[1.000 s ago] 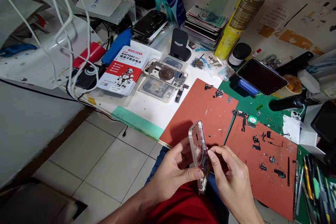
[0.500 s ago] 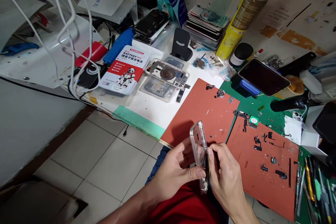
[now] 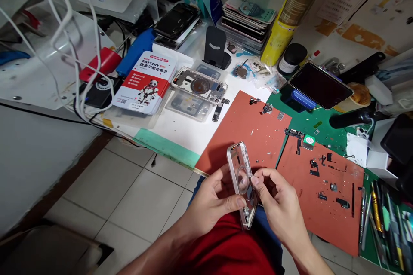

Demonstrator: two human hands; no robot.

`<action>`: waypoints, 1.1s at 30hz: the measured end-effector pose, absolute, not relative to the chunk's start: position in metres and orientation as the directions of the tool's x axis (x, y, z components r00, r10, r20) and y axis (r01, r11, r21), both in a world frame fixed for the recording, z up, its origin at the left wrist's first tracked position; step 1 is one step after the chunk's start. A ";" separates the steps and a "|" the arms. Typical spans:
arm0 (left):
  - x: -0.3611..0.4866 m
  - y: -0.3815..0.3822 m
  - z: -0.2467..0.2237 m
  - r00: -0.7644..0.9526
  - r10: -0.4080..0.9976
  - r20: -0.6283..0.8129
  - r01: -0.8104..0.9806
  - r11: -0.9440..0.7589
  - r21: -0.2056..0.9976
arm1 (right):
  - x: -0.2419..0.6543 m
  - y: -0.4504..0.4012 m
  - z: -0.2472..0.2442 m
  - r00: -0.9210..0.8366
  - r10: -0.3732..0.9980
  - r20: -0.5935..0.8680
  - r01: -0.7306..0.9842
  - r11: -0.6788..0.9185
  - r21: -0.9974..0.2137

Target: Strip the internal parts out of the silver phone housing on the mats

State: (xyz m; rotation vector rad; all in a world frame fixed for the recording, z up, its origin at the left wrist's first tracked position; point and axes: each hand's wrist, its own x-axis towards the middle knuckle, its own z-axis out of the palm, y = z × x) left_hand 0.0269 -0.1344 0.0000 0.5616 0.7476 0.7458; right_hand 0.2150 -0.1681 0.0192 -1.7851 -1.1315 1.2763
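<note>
Phone frame (image 3: pixel 241 184) a touch higher than a moment ago, top now leaning further left — held tilted above the lap, between both hands. Left hand (image 3: pixel 209 208): thumb pressed on the frame's face, fingers curled behind it. Right hand (image 3: pixel 277 200): fingertips close together, pinching the frame's inner edge. Just beyond, two orange-red silicone mats (image 3: pixel 245 133) (image 3: pixel 322 193) strewn with small phone parts — farther off, a stripped rear housing (image 3: pixel 199 86), battery packet (image 3: pixel 145 82), dark phone (image 3: pixel 320 85), yellow spray can (image 3: pixel 292 15).
</note>
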 end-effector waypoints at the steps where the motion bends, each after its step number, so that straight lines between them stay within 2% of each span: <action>1: 0.027 -0.135 -0.001 0.505 0.767 -0.395 -0.396 0.613 0.684 | 0.217 -0.168 0.019 0.145 0.898 -0.415 0.219 -0.438 -0.872; 4: 0.027 -0.135 -0.002 0.533 0.745 -0.400 -0.401 0.639 0.656 | 0.223 -0.167 0.021 0.128 0.861 -0.492 0.072 -0.503 -0.861; 6: 0.027 -0.134 -0.001 0.552 0.729 -0.404 -0.380 0.652 0.657 | 0.226 -0.166 0.023 0.100 0.852 -0.515 0.035 -0.520 -0.853; 12: 0.026 -0.129 0.003 0.532 0.737 -0.417 -0.313 0.629 0.712 | 0.231 -0.164 0.025 0.069 0.870 -0.488 0.161 -0.493 -0.855; 19: 0.026 -0.127 0.005 0.521 0.742 -0.421 -0.305 0.623 0.720 | 0.231 -0.166 0.024 0.071 0.886 -0.458 0.207 -0.462 -0.862; 33: 0.028 -0.123 0.012 0.563 0.717 -0.411 -0.383 0.667 0.639 | 0.236 -0.158 0.032 0.015 0.918 -0.395 0.313 -0.380 -0.870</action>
